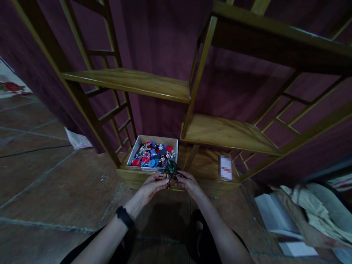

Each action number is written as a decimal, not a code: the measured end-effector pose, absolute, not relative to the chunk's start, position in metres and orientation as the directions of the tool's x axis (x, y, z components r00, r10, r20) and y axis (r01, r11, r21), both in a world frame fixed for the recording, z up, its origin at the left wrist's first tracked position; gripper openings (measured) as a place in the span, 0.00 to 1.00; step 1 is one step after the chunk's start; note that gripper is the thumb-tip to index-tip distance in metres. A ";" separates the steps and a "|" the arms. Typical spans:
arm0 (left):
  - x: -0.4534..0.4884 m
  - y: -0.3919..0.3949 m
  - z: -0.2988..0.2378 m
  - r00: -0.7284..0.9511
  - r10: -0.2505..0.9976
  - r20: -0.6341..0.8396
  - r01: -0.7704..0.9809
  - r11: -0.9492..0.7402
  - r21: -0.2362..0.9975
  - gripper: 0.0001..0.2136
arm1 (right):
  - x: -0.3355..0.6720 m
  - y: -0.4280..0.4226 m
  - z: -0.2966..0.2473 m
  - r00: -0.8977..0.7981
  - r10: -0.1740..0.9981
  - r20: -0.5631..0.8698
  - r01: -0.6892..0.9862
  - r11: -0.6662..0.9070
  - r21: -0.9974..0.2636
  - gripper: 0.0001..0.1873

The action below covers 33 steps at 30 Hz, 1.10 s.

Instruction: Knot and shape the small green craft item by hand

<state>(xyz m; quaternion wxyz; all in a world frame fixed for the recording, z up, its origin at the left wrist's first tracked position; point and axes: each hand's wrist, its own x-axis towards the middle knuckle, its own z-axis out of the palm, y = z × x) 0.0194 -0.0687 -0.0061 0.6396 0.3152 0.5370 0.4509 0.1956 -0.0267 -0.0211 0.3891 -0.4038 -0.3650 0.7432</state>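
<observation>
Between my two hands is a small dark green and brown object that looks like a figurine; its finer details are too dark to make out. My left hand, below a wrist with a black band, pinches it from the left. On the opposite side, the fingers of my right hand close on its right edge. Just behind it, an open cardboard box rests on the low wooden shelf base, filled with several small red, blue and black figures or trinkets.
A wooden shelf unit with uprights and lattice sides rises ahead, its middle board jutting out at right. A blurred white card is on the base. White boxes and cloth lie at right; a cable crosses the floor.
</observation>
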 end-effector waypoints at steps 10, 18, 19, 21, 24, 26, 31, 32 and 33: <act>0.017 -0.067 -0.006 0.019 0.920 -0.392 -0.215 0.387 0.897 0.26 | 0.193 -0.028 -0.016 -0.361 0.881 -0.307 -0.342 -0.432 -0.835 0.26; 0.009 -0.062 -0.007 0.016 0.939 -0.345 -0.238 0.338 0.910 0.22 | 0.195 -0.032 -0.008 -0.338 0.891 -0.303 -0.346 -0.417 -0.840 0.22; 0.008 -0.061 -0.008 0.008 0.936 -0.351 -0.245 0.342 0.907 0.21 | 0.196 -0.032 -0.008 -0.335 0.893 -0.300 -0.346 -0.413 -0.843 0.22; 0.007 -0.059 -0.010 -0.016 0.930 -0.367 -0.270 0.349 0.897 0.20 | 0.197 -0.032 -0.007 -0.332 0.899 -0.287 -0.343 -0.399 -0.850 0.21; 0.007 -0.055 -0.015 -0.035 0.924 -0.381 -0.340 0.347 0.874 0.17 | 0.199 -0.031 -0.007 -0.321 0.909 -0.265 -0.324 -0.368 -0.872 0.21; 0.008 -0.054 -0.017 -0.031 0.923 -0.383 -0.387 0.342 0.856 0.15 | 0.200 -0.031 -0.008 -0.318 0.915 -0.248 -0.307 -0.347 -0.886 0.21; 0.012 -0.054 -0.019 0.004 0.921 -0.390 -0.496 0.341 0.799 0.11 | 0.199 -0.032 -0.009 -0.331 0.917 -0.221 -0.296 -0.323 -0.899 0.21; 0.013 -0.054 -0.019 0.018 0.918 -0.396 -0.514 0.348 0.784 0.10 | 0.199 -0.033 -0.009 -0.331 0.918 -0.218 -0.296 -0.320 -0.900 0.21; 0.014 -0.054 -0.019 0.035 0.916 -0.401 -0.529 0.357 0.770 0.10 | 0.198 -0.033 -0.009 -0.332 0.918 -0.215 -0.296 -0.318 -0.901 0.21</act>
